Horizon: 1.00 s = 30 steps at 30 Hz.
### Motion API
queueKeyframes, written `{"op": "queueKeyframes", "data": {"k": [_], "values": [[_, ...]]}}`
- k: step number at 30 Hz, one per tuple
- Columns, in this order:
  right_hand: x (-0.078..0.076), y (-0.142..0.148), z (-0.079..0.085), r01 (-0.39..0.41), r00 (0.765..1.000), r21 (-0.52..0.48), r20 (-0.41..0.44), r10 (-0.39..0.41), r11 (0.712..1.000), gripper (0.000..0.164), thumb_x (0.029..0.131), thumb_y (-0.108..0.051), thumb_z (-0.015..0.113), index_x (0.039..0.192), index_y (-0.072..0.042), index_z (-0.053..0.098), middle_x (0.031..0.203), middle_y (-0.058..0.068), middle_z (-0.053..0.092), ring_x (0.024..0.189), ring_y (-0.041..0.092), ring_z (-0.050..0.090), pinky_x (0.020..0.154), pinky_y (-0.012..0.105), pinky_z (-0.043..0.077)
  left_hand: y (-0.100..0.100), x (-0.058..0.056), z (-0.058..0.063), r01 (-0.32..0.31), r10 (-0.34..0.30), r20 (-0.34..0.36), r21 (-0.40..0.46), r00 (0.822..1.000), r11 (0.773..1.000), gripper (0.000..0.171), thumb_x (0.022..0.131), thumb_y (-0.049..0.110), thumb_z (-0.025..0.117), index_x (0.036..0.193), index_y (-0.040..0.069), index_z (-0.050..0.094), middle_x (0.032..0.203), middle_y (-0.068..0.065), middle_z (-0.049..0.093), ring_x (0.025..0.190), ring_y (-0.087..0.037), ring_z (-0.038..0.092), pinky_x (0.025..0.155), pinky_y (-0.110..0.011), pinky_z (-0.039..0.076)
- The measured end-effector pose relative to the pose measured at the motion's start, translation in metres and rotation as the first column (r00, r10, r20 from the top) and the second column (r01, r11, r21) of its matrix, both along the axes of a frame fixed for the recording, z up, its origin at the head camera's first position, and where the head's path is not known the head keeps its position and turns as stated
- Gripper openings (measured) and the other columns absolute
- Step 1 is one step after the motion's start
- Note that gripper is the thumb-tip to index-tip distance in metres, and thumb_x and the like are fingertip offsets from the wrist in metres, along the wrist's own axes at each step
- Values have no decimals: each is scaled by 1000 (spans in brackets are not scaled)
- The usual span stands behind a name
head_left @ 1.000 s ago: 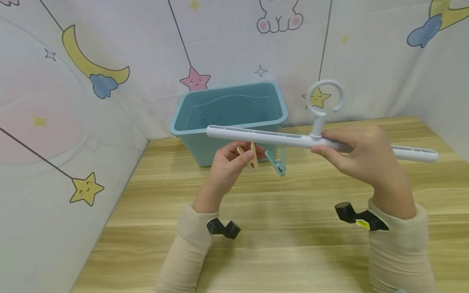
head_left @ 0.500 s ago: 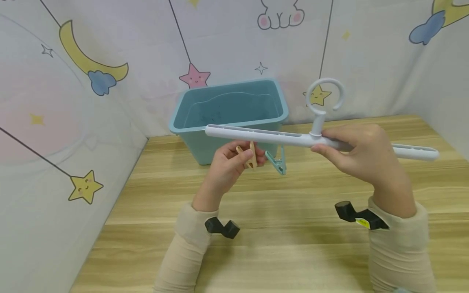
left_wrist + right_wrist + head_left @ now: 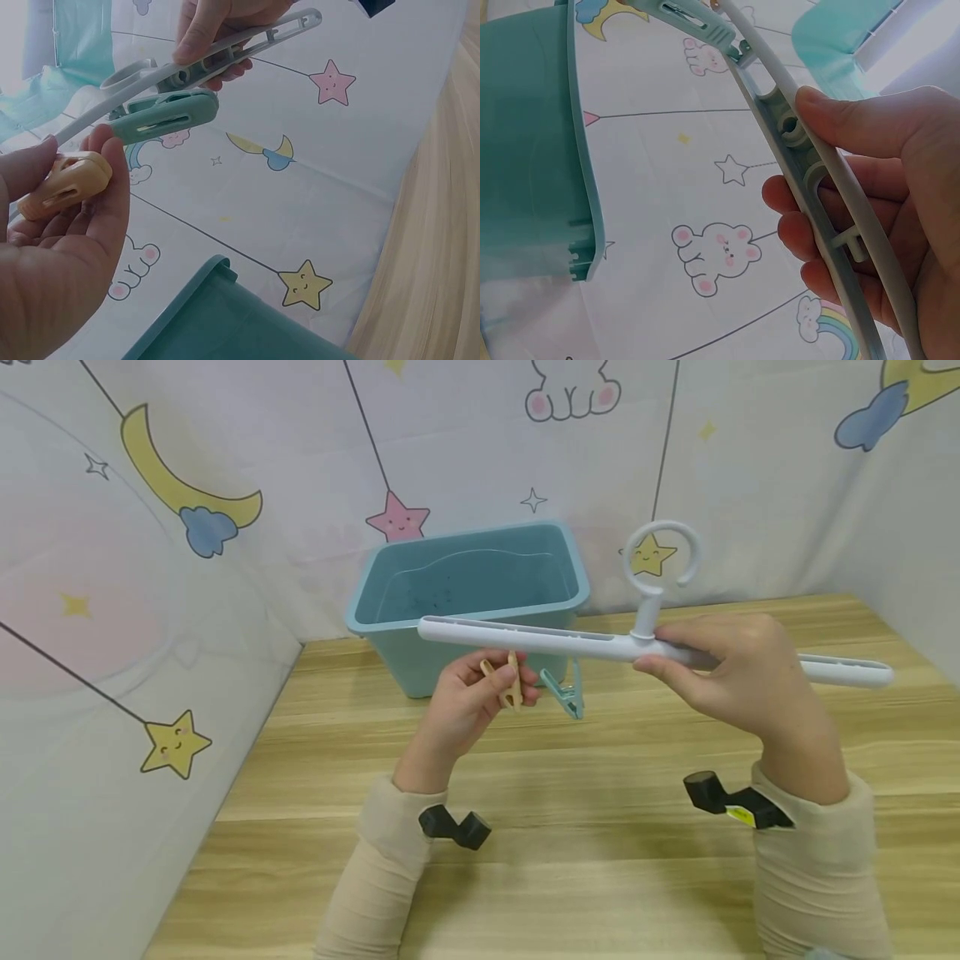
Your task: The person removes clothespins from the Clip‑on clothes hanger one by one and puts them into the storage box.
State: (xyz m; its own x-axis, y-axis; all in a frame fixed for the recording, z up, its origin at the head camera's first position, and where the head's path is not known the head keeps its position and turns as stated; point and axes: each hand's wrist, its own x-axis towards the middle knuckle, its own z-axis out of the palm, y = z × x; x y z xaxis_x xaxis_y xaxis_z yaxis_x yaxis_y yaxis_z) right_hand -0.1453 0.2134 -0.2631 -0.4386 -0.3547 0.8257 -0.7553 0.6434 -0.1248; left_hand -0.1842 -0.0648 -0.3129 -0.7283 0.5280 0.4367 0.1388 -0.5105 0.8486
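Note:
My right hand (image 3: 742, 681) grips a white plastic clothes hanger (image 3: 525, 639) near its middle, thumb on one side and fingers curled round the other. The hanger's round hook points up, and its bar lies nearly level above the table. A teal clothespin (image 3: 191, 109) hangs from the underside of the bar, left of my right hand. Just left of it, my left hand (image 3: 468, 700) pinches a yellow-orange clothespin (image 3: 73, 178) between thumb and fingers, below the bar. In the left wrist view this clothespin is apart from the teal one.
Behind the hands, a teal plastic bin (image 3: 401, 652) stands on the wooden table (image 3: 585, 860), its open top partly crossed by the hanger in the head view. A white cloth backdrop (image 3: 480, 452) with cartoon prints rises behind and along the sides.
The yellow-orange clothespin has shifted very slightly left in the head view. The hanger has drifted a touch left too; both hands keep their holds.

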Motion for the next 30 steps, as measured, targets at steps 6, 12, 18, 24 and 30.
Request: {"op": "queueKeyframes", "data": {"k": [6,12,18,24,30], "values": [[-1,0,0,-11,1000,5,1,11,1000,66,90,-61,51,83,-1,75,67,4,70,56,6,59,59,10,42,0,0,1,-7,7,1,8,1000,1000,23,88,28,69,97,8,65,87,-2,68,78,-11,67,76,-27,55],[-1,0,0,-8,1000,21,-1,8,1000,65,91,-61,50,82,-2,75,66,2,69,54,4,56,56,13,41,0,2,2,-23,23,18,19,1000,1000,22,88,27,70,97,8,66,85,-3,67,75,-12,66,73,-26,55],[0,0,0,-7,1000,21,9,7,1000,65,90,-62,51,82,-2,75,66,2,69,55,4,57,57,11,42,1,1,1,-36,35,33,22,999,999,24,87,28,71,96,6,65,84,-3,67,74,-12,66,72,-26,55],[0,0,0,-23,1000,3,8,23,1000,62,90,-60,52,81,-3,75,65,1,68,55,1,56,57,11,41,1,2,1,-36,35,25,28,999,999,23,87,27,70,96,7,65,84,-3,66,74,-11,65,72,-25,55],[-2,-2,-3,-34,999,-39,-28,33,999,60,89,-61,55,79,-6,75,64,-1,68,55,2,56,57,12,42,0,3,3,-39,38,23,27,999,999,22,88,27,70,96,7,65,83,-3,65,73,-11,64,71,-25,54]]}}
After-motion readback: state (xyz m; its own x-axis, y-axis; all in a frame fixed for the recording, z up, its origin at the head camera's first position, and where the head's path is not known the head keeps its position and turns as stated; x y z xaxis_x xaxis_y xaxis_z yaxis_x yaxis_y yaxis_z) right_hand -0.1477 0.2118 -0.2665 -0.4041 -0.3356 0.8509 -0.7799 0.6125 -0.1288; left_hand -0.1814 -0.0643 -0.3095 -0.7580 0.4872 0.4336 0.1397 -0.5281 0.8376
